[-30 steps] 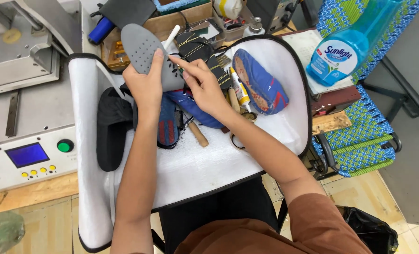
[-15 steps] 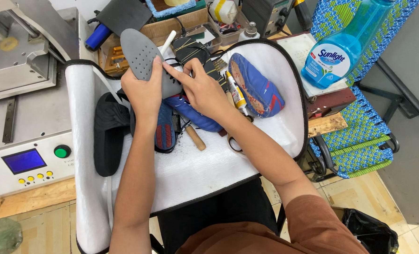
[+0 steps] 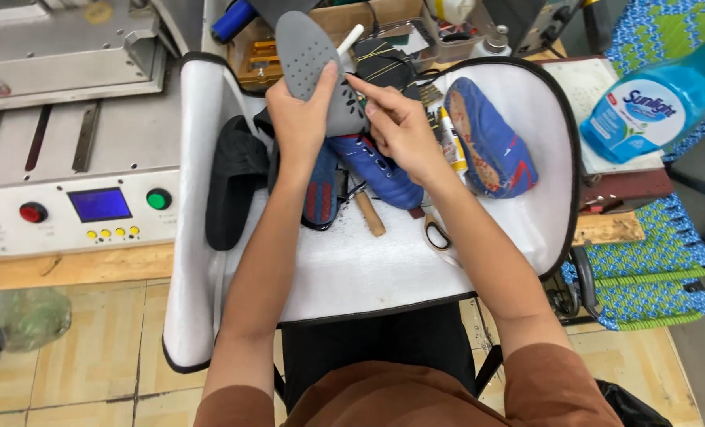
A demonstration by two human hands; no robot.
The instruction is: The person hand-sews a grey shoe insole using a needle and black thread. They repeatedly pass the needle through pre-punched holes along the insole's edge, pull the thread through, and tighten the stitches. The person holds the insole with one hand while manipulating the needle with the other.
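Grey insole gripped in my left hand, long axis running away from my fingers; right hand pinches a white stick at its edge.

left hand bare, no glove | right hand bare | short rust-brown sleeves | forearms uncovered | dark trousers

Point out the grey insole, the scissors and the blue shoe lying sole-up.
grey insole (image 3: 303, 49): head view, on its perforated upper half above the left hand's thumb.
scissors (image 3: 436, 235): head view, on the handle loop beside the right forearm.
blue shoe (image 3: 491, 146): head view, on the middle of its upturned sole.
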